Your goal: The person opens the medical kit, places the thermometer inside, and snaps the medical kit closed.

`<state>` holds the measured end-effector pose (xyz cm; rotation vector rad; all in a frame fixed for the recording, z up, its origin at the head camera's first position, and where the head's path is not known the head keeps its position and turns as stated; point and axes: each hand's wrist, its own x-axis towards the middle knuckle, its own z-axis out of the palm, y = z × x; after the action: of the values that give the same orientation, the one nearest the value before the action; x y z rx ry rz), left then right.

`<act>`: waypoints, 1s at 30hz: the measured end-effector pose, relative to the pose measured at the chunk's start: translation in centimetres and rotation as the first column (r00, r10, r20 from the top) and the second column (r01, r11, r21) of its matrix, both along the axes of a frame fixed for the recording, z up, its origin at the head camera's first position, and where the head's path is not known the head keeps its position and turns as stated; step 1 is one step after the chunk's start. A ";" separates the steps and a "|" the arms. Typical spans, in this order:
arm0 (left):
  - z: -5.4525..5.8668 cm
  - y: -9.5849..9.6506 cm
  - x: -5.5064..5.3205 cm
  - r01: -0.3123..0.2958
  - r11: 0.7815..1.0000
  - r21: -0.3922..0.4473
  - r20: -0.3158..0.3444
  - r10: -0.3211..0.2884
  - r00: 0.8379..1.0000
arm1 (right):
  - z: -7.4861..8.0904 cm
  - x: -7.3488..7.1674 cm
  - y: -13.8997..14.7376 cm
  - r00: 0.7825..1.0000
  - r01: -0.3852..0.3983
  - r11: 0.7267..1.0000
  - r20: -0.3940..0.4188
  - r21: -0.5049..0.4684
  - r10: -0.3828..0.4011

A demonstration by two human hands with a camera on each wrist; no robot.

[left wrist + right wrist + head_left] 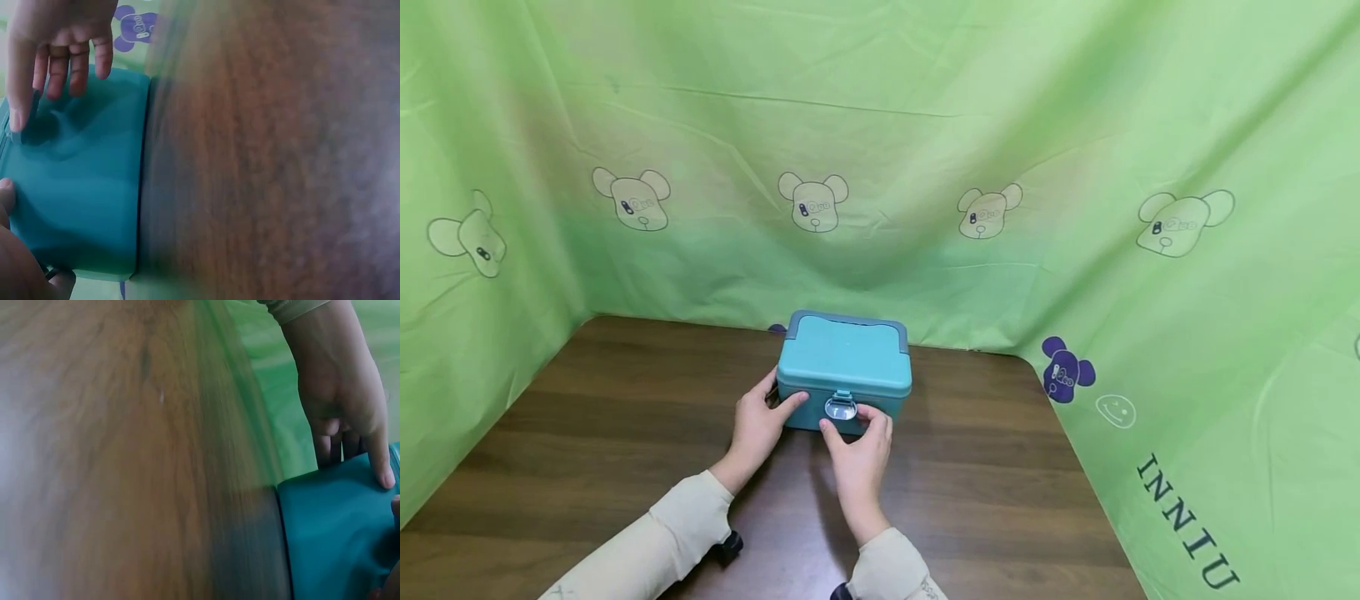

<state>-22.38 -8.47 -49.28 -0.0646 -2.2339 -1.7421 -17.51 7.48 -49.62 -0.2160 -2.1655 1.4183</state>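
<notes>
A teal lidded box [842,354] with a blue-grey handle along its top sits on the wooden table, its lid down. My left hand [756,425] grips the box's left end, thumb on the front face and fingers round the side. The latch [841,407] at the front middle sticks outward and shines. My right hand [859,458] is at this latch, with thumb and index finger on either side of it. In the left wrist view the right hand's other fingers hang loosely before the box's front. The right wrist view has the left thumb flat against the front.
The brown wooden table [970,500] extends in front of and beside the box. A green cloth [880,100] printed with bear heads hangs behind and at both sides, meeting the table edge close behind the box.
</notes>
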 end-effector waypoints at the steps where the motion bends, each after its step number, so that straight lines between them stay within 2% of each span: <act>1: -0.1 0.1 0.1 -0.007 1.000 0.001 0.001 0.007 1.000 | 0.0 0.0 -0.2 1.000 0.015 1.000 0.009 -0.005 -0.015; 6: -0.2 0.3 0.3 -0.034 0.999 0.001 -0.009 0.034 0.999 | 0.1 -0.3 -0.7 0.996 0.067 0.998 0.054 0.003 -0.067; 13: -0.5 0.6 0.3 -0.052 0.999 0.002 -0.043 0.052 0.998 | -0.2 -0.7 -0.9 0.997 0.069 0.997 0.015 -0.021 -0.069; 19: -0.7 1.0 0.2 -0.044 0.999 0.018 -0.036 0.045 0.998 | -0.1 -0.6 -1.2 0.997 0.069 0.996 -0.025 -0.058 -0.070; 25: -1.0 1.5 0.5 -0.055 0.998 0.024 -0.014 0.055 0.998 | 0.1 0.0 -1.7 0.995 0.094 0.986 -0.027 -0.139 -0.099; 30: -0.8 1.6 0.4 -0.043 0.998 0.054 -0.004 0.043 0.999 | 1.1 0.0 -2.0 0.991 0.129 0.970 -0.001 -0.206 -0.132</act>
<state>-21.95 -6.87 -50.07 -0.0092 -2.1665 -1.7767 -17.56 5.47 -48.49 -0.4150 -1.9526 1.5610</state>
